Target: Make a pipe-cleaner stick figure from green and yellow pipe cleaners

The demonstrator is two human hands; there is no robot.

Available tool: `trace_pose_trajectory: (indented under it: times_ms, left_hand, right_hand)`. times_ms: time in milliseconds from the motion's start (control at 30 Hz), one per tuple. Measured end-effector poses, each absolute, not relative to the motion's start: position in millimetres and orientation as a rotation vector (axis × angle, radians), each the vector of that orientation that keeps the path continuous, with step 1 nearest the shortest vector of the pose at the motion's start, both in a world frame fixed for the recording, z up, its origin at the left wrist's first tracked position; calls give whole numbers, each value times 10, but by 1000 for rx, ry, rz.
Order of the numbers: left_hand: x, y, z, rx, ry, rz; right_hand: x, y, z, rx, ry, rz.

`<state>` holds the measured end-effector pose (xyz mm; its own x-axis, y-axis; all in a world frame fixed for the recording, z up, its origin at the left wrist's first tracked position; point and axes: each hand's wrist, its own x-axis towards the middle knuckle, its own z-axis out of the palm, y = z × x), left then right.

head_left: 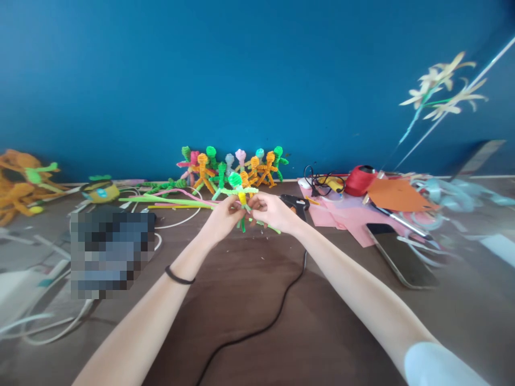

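Note:
Between both hands is a small pipe-cleaner figure (pixel 242 194) with a green head, pale green arms and a yellow body. My left hand (pixel 226 215) pinches it from the left side, fingers closed. From the right, my right hand (pixel 269 210) also grips it with closed fingertips, low on the body. Part of the legs is hidden by the fingers. Behind it a group of finished-looking pipe-cleaner figures (pixel 202 170) in orange, green, pink and grey stands against the blue wall. Loose pipe cleaners (pixel 177 202) in green, pink and yellow lie just left of my left hand.
A black glue gun (pixel 295 203) lies right of my right hand, its cord (pixel 277 316) crossing the table's front. Farther right are pink sheets (pixel 354 217), a red spool (pixel 360 180), orange sheets (pixel 398 194) and a phone (pixel 402 257). A pixelated object (pixel 112 252) and white cables (pixel 84 311) lie left.

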<state>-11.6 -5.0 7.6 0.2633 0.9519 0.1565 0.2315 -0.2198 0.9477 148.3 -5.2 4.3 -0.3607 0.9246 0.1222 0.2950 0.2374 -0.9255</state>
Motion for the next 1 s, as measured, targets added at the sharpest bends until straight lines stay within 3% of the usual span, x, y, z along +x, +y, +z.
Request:
trace_pose_trajectory:
  times_ms: [300, 1000]
  left_hand:
    - [-109, -48, 59, 1148, 800, 1047]
    - [-241, -52, 127, 1109, 777, 719]
  right_hand:
    - [1497, -59, 90, -1080, -1721, 1292]
    - [1590, -64, 190, -1069, -1682, 1450]
